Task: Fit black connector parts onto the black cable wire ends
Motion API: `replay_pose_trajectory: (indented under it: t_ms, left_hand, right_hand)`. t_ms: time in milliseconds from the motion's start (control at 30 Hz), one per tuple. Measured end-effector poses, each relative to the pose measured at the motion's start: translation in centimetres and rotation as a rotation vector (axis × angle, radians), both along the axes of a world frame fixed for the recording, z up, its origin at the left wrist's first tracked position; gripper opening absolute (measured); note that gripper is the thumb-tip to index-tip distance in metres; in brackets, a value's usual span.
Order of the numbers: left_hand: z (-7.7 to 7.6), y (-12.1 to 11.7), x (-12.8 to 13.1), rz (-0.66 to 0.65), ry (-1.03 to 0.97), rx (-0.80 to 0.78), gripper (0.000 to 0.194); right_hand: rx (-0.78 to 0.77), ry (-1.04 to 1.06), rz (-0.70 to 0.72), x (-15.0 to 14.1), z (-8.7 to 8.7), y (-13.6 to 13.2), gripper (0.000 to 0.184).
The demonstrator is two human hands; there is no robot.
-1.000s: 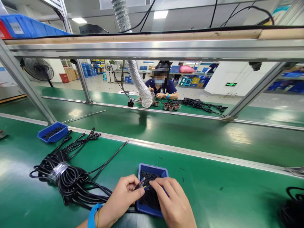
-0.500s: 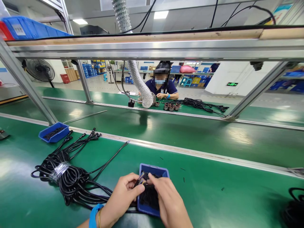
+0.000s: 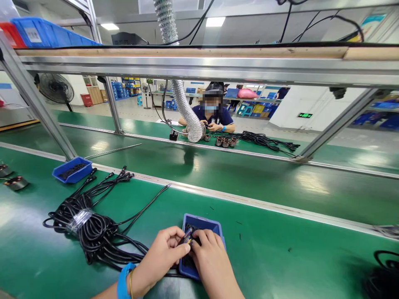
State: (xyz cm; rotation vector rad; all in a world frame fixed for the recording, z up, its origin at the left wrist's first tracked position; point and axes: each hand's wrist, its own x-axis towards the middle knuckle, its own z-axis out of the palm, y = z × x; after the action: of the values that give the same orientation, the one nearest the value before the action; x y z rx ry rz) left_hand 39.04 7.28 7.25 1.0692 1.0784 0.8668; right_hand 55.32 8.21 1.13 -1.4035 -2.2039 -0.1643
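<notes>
Black cable end with coloured wires (image 3: 186, 238) is pinched in both hands, left (image 3: 162, 253) and right (image 3: 207, 257), over the small blue plastic tray (image 3: 215, 228). Looks early on: the taped black cable bundle (image 3: 90, 232) is mostly untouched.

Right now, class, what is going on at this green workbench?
A person works with both hands over a small blue tray of black bits. The left hand pinches the end of a black cable with coloured wires, and the right hand meets it at the fingertips. A tied bundle of black cables lies to the left. Across the belt, another person handles something small beside a silver hose.
</notes>
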Motion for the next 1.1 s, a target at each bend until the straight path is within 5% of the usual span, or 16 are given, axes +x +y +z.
replay_pose_trajectory:
  t_ms: [233,400,600,1100]
  left_hand:
    - [0.0,-0.1,0.0,0.014,-0.011,-0.007,0.039]
    - [0.2,-0.1,-0.1,0.003,-0.019,-0.013,0.045]
    - [0.3,-0.1,-0.2,-0.005,-0.017,-0.014,0.047]
    - [0.3,-0.2,-0.1,-0.013,-0.057,-0.026,0.049]
  right_hand:
    - [-0.001,0.111,0.068,1.8,3.0,-0.3,0.019]
    - [0.108,0.072,0.239,2.4,4.7,-0.7,0.025]
    - [-0.026,0.42,0.273,2.6,4.3,-0.9,0.02]
    - [0.028,0.366,0.256,2.6,3.9,-0.9,0.018]
